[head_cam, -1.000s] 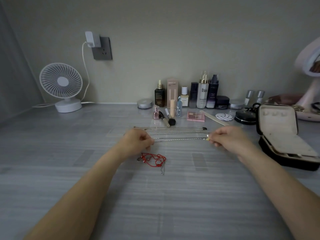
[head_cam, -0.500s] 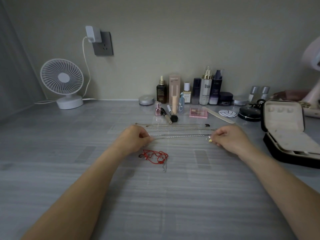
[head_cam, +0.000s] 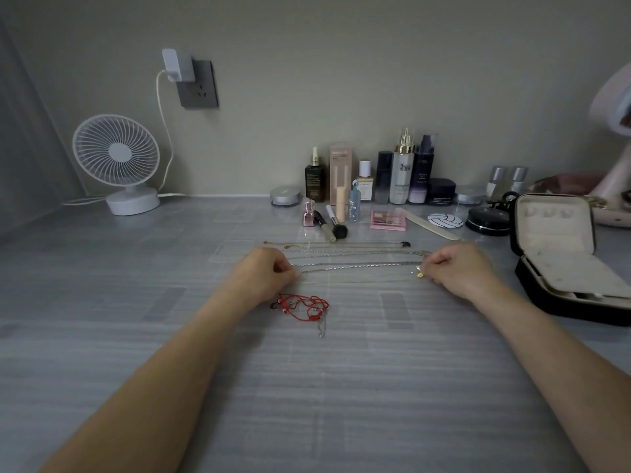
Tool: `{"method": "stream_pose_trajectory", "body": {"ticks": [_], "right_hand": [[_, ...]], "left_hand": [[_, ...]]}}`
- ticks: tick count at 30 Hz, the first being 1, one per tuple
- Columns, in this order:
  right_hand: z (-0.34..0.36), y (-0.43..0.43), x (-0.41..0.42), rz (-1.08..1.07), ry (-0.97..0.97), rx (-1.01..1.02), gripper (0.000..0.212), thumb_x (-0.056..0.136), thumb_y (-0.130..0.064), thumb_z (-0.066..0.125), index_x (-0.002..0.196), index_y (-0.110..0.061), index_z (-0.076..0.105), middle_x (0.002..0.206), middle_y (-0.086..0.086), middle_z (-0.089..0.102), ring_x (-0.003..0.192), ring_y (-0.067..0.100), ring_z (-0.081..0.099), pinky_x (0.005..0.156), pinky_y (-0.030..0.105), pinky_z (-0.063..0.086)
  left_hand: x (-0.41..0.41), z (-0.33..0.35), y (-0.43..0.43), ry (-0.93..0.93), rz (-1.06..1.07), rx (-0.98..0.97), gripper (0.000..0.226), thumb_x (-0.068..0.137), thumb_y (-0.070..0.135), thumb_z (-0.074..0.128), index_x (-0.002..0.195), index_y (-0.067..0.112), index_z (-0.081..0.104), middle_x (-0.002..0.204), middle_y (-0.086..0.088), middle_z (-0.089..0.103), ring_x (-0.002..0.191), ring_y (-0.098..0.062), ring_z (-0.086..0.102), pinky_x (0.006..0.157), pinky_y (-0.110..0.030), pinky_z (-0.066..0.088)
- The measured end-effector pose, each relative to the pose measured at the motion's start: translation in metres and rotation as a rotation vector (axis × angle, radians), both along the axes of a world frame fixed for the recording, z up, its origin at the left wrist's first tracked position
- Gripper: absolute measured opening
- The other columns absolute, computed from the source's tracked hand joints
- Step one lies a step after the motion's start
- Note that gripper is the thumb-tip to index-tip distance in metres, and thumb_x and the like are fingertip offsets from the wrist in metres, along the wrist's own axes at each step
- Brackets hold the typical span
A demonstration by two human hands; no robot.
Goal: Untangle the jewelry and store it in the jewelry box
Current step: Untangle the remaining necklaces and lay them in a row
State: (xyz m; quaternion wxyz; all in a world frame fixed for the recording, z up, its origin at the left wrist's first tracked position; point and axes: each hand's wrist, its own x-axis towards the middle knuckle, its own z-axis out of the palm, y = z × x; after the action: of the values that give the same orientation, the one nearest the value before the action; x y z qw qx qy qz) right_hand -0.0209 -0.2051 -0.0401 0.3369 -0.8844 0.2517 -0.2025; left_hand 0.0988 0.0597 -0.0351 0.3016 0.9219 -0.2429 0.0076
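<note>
Your left fingers (head_cam: 284, 268) curl in and pinch one end of a silver chain (head_cam: 358, 266), and your right fingers (head_cam: 433, 264) pinch the other end, beside a small gold pendant (head_cam: 419, 274). The chain runs nearly straight between your left hand (head_cam: 263, 274) and right hand (head_cam: 457, 271), low over the grey table (head_cam: 307, 387). Other chains (head_cam: 341, 247) lie stretched in rows just beyond it. A tangled red cord bracelet (head_cam: 304, 305) lies by your left wrist. The jewelry box (head_cam: 553, 233) stands open at your right, apart from the chain.
</note>
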Motion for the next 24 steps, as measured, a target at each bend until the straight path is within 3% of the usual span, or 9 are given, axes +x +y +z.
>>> {"method": "stream_pose_trajectory", "body": {"ticks": [3,9,12,17,24], "right_hand": [[0.0,0.001,0.001,-0.01,0.005,-0.061,0.004,0.076,-0.014,0.069,0.073,-0.014,0.072,0.065,-0.006,0.06,0.075,0.015,0.057,0.071,0.022,0.037],[0.001,0.004,-0.001,-0.032,0.006,-0.149,0.009,0.078,-0.015,0.068,0.082,-0.011,0.074,0.085,0.007,0.071,0.085,0.022,0.062,0.072,0.022,0.037],[0.001,0.004,-0.001,-0.04,0.015,-0.162,0.01,0.078,-0.017,0.068,0.084,-0.011,0.074,0.091,0.009,0.072,0.084,0.021,0.061,0.072,0.021,0.036],[0.005,0.007,-0.003,-0.036,-0.001,-0.179,0.012,0.078,-0.02,0.068,0.083,-0.011,0.073,0.089,0.008,0.071,0.078,0.018,0.056,0.069,0.021,0.034],[0.011,0.037,-0.009,0.104,-0.067,-0.264,0.012,0.08,-0.021,0.065,0.085,-0.012,0.072,0.072,-0.003,0.06,0.071,0.011,0.053,0.068,0.019,0.035]], "left_hand": [[-0.002,-0.001,-0.004,-0.019,0.018,0.008,0.017,0.081,0.033,0.066,0.077,0.019,0.059,0.076,0.007,0.057,0.07,-0.011,0.052,0.053,-0.019,0.036],[-0.001,-0.002,-0.003,-0.036,0.051,-0.005,0.018,0.078,0.034,0.07,0.077,0.019,0.06,0.081,0.005,0.059,0.079,-0.016,0.056,0.063,-0.024,0.038],[-0.001,0.003,0.003,-0.056,0.051,-0.07,0.011,0.081,0.027,0.068,0.079,0.017,0.063,0.079,0.003,0.059,0.077,-0.016,0.056,0.057,-0.023,0.038],[-0.007,0.02,0.01,-0.042,-0.029,-0.003,0.006,0.083,0.021,0.065,0.083,0.015,0.067,0.068,0.012,0.053,0.062,-0.002,0.047,0.053,-0.017,0.034],[-0.018,0.023,0.012,0.116,-0.221,0.111,0.015,0.073,0.031,0.075,0.083,0.028,0.066,0.073,0.009,0.058,0.065,-0.006,0.053,0.063,-0.019,0.042]]}}
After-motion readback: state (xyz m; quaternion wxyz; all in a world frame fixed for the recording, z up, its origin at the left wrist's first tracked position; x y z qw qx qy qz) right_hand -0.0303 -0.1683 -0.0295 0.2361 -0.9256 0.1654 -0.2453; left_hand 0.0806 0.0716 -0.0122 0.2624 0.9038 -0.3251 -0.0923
